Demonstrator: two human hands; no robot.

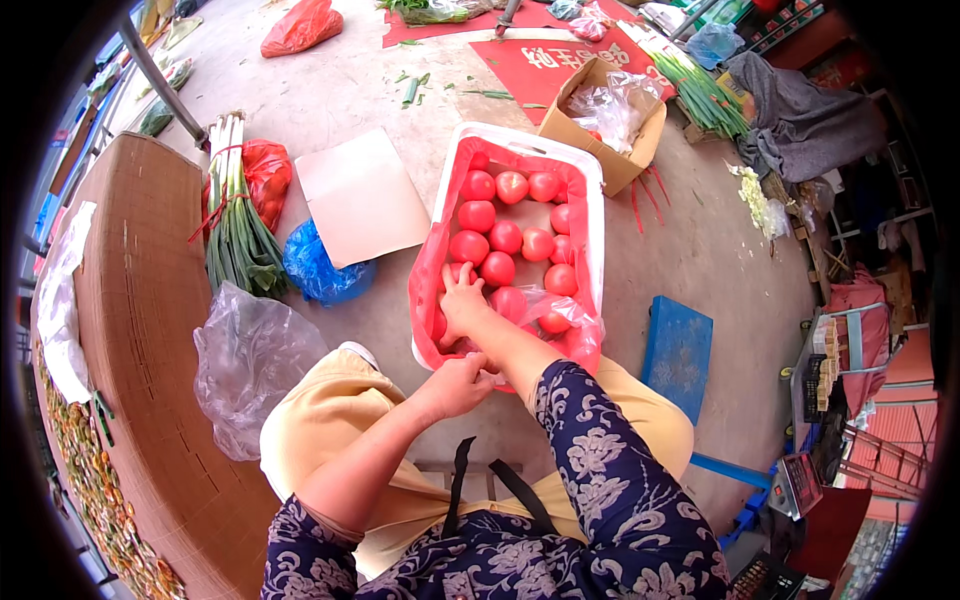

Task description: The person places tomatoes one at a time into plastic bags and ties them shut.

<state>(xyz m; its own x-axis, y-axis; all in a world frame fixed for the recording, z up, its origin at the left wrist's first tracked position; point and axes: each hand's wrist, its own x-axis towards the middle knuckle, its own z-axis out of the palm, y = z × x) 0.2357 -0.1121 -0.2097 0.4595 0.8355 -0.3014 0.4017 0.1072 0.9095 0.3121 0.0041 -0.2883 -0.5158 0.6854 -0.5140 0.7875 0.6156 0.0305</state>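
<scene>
Before my knees stands a white plastic crate [593,225] lined with a red plastic bag [427,281], holding several red tomatoes [505,236]. My right hand [461,304] reaches across into the crate's near left part, fingers spread over a tomato at the liner's left side; its grip is unclear. My left hand [457,386] is closed at the near rim, its fingers pinching what looks like the edge of the liner, partly hidden by my right forearm. Clear plastic film [555,307] lies over some near tomatoes.
A cardboard box [634,161] with clear bags stands beyond the crate. Left are a cardboard sheet [364,199], a blue bag [326,266], bundled green onions [244,225], a clear bag [251,367] and a covered stand [142,315]. A blue board [677,352] lies right.
</scene>
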